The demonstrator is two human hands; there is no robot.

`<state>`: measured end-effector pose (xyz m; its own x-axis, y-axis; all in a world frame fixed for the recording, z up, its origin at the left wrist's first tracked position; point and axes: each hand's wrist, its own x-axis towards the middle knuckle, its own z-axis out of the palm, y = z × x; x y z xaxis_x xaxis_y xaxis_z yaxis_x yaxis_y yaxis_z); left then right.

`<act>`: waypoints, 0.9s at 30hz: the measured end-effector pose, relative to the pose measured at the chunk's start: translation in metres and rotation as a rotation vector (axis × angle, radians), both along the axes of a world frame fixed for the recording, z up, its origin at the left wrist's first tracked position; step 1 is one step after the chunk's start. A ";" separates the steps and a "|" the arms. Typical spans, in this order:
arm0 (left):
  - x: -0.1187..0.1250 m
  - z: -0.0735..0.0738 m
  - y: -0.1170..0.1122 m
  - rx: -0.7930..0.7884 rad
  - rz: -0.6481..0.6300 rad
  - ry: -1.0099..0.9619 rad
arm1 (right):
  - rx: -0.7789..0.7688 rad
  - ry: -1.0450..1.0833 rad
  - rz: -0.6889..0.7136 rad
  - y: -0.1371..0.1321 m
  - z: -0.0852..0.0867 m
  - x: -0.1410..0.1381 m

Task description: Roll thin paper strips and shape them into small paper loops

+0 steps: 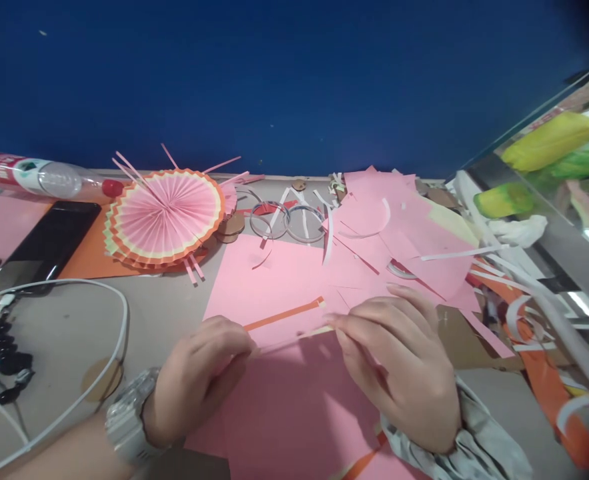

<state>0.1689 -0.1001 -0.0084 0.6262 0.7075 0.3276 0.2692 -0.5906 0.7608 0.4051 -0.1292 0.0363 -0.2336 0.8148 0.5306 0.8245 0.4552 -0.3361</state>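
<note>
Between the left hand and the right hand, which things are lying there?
In the head view, a thin paper strip spans from the left hand to the right hand, over pink paper.

We hold a narrow, pinkish strip (285, 344) nearly straight, at six o'clock in our view. It slants gently from just below nine o'clock up to just above three, looking yellowish near that higher end; blur hides finer detail.
</note>
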 end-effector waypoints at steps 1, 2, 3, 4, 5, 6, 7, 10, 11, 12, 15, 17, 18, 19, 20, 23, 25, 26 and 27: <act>-0.001 -0.001 0.000 0.022 -0.020 -0.020 | 0.019 0.003 -0.006 0.000 0.001 -0.001; -0.002 -0.001 0.000 0.036 -0.036 -0.039 | 0.035 0.005 -0.011 -0.001 0.002 -0.001; -0.002 -0.002 0.000 0.045 -0.048 -0.055 | 0.048 0.007 -0.015 -0.001 0.002 -0.001; -0.002 -0.002 0.001 0.050 -0.054 -0.069 | 0.060 0.008 -0.015 -0.002 0.002 0.000; -0.003 -0.002 0.001 0.051 -0.050 -0.078 | 0.065 0.013 -0.014 -0.003 0.002 0.000; -0.003 -0.002 0.001 0.049 -0.044 -0.083 | 0.062 0.020 -0.014 -0.003 0.001 0.001; -0.003 -0.003 0.001 0.046 -0.040 -0.085 | 0.049 0.028 -0.019 -0.004 0.000 0.003; -0.003 -0.003 0.001 0.047 -0.084 -0.088 | -0.044 0.024 -0.087 -0.002 -0.004 0.006; -0.002 -0.003 0.001 0.054 -0.115 -0.086 | -0.087 0.005 -0.115 -0.001 -0.006 0.007; -0.002 -0.003 0.001 0.064 -0.147 -0.083 | -0.131 -0.012 -0.134 0.000 -0.007 0.007; 0.000 -0.004 0.001 0.087 -0.232 -0.048 | -0.283 0.002 -0.039 0.002 -0.011 0.003; 0.001 -0.004 0.001 0.097 -0.258 -0.019 | -0.395 0.038 0.114 0.002 -0.011 -0.002; 0.002 -0.005 0.001 0.100 -0.259 -0.009 | -0.448 0.048 0.181 0.002 -0.011 -0.004; 0.002 -0.005 0.002 0.101 -0.254 -0.005 | -0.499 0.052 0.231 0.001 -0.011 -0.007; 0.002 -0.004 0.002 0.100 -0.244 -0.004 | -0.542 0.054 0.265 0.001 -0.012 -0.009; 0.002 -0.004 0.002 0.086 -0.218 -0.014 | -0.634 0.067 0.293 0.001 -0.013 -0.011; 0.002 -0.004 0.001 0.073 -0.214 -0.014 | -0.642 0.088 0.296 0.001 -0.014 -0.010; 0.002 -0.004 0.001 0.065 -0.216 -0.011 | -0.635 0.101 0.299 0.001 -0.015 -0.010; 0.001 -0.004 0.001 0.056 -0.218 -0.006 | -0.629 0.111 0.302 0.001 -0.015 -0.009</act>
